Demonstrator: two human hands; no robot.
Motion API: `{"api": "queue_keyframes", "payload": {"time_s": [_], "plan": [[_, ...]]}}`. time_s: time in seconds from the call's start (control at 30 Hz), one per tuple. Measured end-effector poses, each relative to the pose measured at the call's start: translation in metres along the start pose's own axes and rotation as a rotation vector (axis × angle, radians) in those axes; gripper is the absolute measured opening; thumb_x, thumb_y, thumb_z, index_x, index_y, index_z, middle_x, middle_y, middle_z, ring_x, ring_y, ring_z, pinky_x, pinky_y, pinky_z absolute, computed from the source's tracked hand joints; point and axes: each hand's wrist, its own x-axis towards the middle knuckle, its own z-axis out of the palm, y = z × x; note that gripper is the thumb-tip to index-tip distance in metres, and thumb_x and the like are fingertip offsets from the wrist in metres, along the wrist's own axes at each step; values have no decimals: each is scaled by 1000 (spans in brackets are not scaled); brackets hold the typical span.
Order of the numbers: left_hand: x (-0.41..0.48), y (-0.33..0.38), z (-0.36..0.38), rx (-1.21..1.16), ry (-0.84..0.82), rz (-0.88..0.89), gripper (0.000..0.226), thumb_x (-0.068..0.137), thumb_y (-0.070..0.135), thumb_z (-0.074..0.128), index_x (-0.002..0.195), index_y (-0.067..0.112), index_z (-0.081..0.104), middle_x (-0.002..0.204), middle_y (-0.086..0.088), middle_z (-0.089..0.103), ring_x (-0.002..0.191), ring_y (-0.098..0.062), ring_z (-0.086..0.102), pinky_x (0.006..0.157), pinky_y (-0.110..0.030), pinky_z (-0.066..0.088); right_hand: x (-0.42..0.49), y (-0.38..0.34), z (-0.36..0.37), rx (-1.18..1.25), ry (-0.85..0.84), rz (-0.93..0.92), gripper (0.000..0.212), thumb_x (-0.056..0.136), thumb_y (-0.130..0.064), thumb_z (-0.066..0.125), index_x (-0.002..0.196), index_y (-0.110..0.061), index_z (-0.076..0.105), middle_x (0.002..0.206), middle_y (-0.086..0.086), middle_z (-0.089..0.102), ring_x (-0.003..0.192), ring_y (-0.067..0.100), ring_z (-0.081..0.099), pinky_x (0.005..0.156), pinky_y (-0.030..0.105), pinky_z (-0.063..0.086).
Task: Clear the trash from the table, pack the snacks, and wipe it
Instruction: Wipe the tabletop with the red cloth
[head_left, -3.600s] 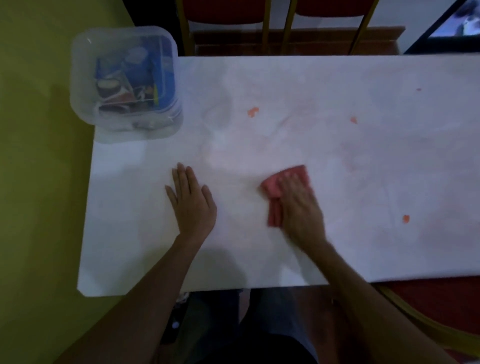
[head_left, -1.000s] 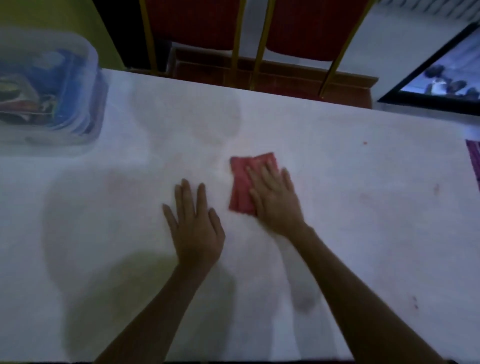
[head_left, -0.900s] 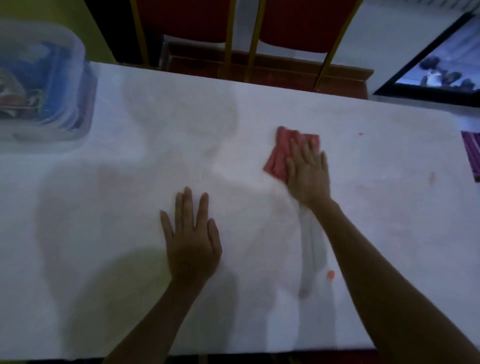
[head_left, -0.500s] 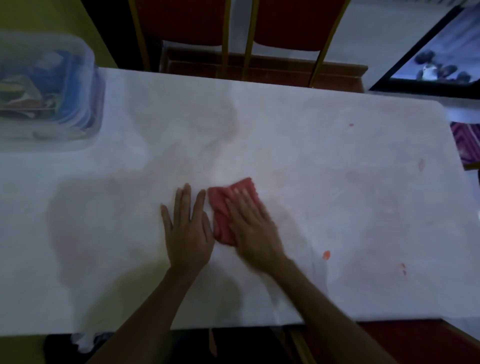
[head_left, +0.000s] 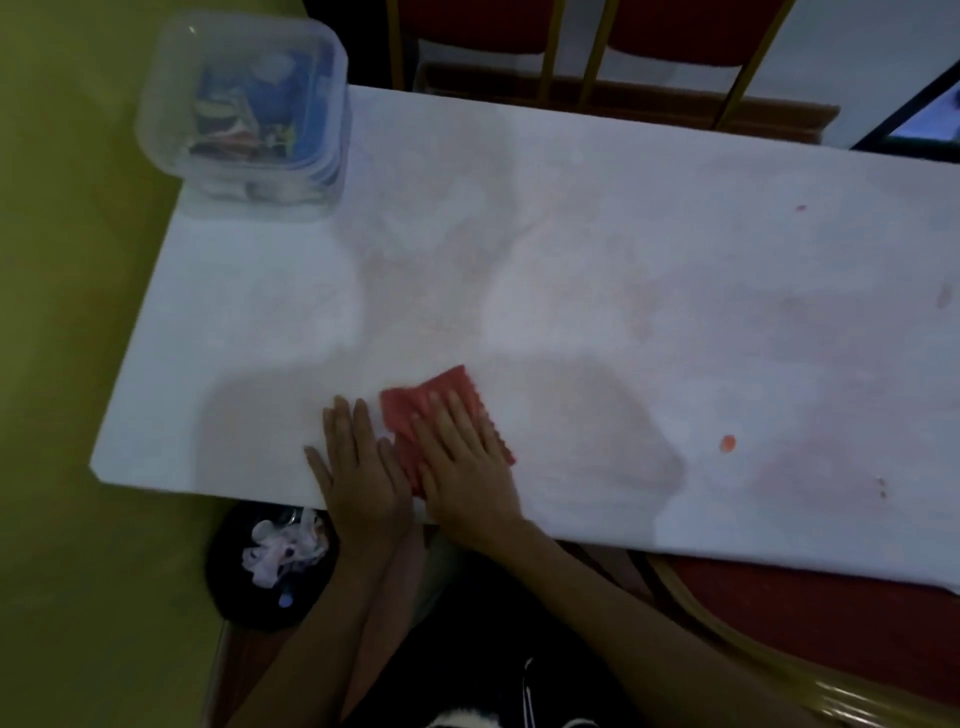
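Observation:
A red cloth (head_left: 452, 392) lies on the white table (head_left: 623, 270) near its front edge. My right hand (head_left: 462, 462) presses flat on the cloth with straight fingers. My left hand (head_left: 358, 467) rests flat on the table just left of the cloth, fingers straight, holding nothing. A clear lidded plastic box (head_left: 244, 109) with snack packets inside stands at the table's far left corner. A small orange crumb (head_left: 728, 443) lies to the right of my hands. Small reddish spots (head_left: 800, 208) mark the table farther right.
A black bin (head_left: 270, 566) holding crumpled wrappers stands on the floor under the table's front edge. Red chairs with gold frames (head_left: 571, 47) stand behind the table, and another chair (head_left: 779, 613) is at the near right. A green wall runs along the left.
My right hand swept the cloth out to the right and back beside my left hand near the front edge. The view has shifted left and back, showing the bin.

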Motion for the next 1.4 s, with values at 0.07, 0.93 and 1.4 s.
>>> {"api": "queue_keyframes", "payload": {"time_s": [0.07, 0.93, 1.4], "plan": [[-3, -8, -4, -43, -24, -26, 51, 105, 20, 35, 153, 2, 33, 162, -15, 28, 152, -28, 21, 123, -54, 12, -6, 20, -4, -69, -68, -193, 66, 102, -48, 37, 157, -15, 24, 165, 9, 16, 154, 27, 7, 123, 52, 9], [-4, 69, 1, -46, -339, 765, 46, 103, 14, 36, 137, -13, 50, 150, -27, 42, 143, -38, 40, 114, -51, 36, -114, 170, -81, 7, -6, 1054, 68, 104, -39, 26, 157, -1, 7, 164, 22, 3, 153, 36, 1, 123, 49, 3], [-49, 226, 45, 27, -429, 763, 62, 89, 15, 23, 138, -11, 50, 151, -26, 43, 143, -38, 39, 116, -47, 34, -159, 274, -137, -36, -260, 988, 81, 101, -51, 32, 157, -4, -3, 165, 18, -6, 154, 30, -3, 123, 46, 1]]}}
